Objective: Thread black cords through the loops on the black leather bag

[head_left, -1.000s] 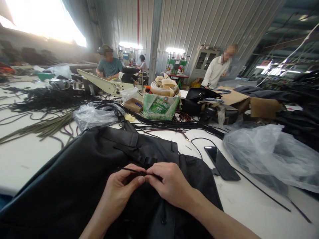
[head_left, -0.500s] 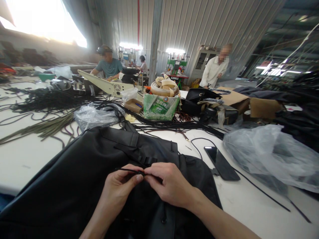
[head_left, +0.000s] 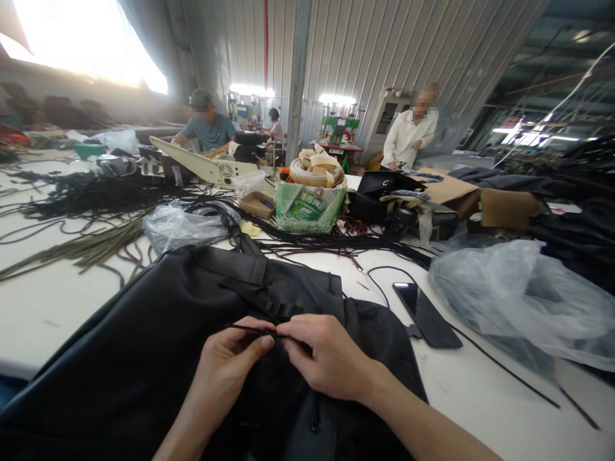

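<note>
A large black bag [head_left: 144, 333] lies across the table in front of me, with straps, a buckle [head_left: 283, 310] and an eyelet [head_left: 315, 423] showing on it. Above its middle, my left hand [head_left: 235, 358] pinches a thin black cord [head_left: 243, 328] between thumb and fingers. My right hand [head_left: 321, 352] is closed on the same cord, its fingertips meeting those of the left. Where the fingers come together, the cord's exact shape is hidden. From beneath my right hand another length of cord runs down toward the eyelet.
A phone [head_left: 425, 315] and clear plastic bags [head_left: 523, 301] lie to the right. Beyond the bag stand a green box [head_left: 310, 206] with rolled strips and a small cardboard tray [head_left: 258, 205]. Bundles of black cords [head_left: 86, 192] spread leftward. Co-workers are at the back.
Both hands stay nearly in place, with the fingertips shifting very slightly left on the cord. The standing person in white at the back has moved a little to the left.
</note>
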{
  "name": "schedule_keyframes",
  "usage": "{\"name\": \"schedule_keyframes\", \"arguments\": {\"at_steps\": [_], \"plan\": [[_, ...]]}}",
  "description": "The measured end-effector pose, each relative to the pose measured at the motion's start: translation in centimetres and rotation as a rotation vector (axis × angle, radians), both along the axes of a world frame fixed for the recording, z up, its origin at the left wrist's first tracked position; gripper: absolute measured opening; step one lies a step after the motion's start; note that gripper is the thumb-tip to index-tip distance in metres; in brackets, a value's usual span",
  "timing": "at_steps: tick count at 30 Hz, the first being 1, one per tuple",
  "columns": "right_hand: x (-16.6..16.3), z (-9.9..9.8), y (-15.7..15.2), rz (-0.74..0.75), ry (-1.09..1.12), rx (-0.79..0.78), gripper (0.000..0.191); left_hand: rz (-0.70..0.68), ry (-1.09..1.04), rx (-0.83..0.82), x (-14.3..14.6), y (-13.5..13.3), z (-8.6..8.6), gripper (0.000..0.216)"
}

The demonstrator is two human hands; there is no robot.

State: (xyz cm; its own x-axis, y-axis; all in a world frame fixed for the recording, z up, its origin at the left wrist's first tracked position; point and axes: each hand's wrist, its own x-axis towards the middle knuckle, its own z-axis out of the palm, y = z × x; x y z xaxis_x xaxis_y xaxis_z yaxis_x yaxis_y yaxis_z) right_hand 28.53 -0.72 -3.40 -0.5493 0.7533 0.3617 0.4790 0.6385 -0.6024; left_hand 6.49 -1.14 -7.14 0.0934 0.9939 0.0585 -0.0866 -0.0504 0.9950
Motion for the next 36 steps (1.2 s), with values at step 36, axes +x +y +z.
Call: {"name": "schedule_keyframes", "arguments": {"at_steps": [36], "plan": [[0.0, -0.1, 0.4, -0.235, 0.237, -0.107, 0.026, 0.054, 0.006, -0.116, -0.4, -0.1, -0.8, 0.047]]}}
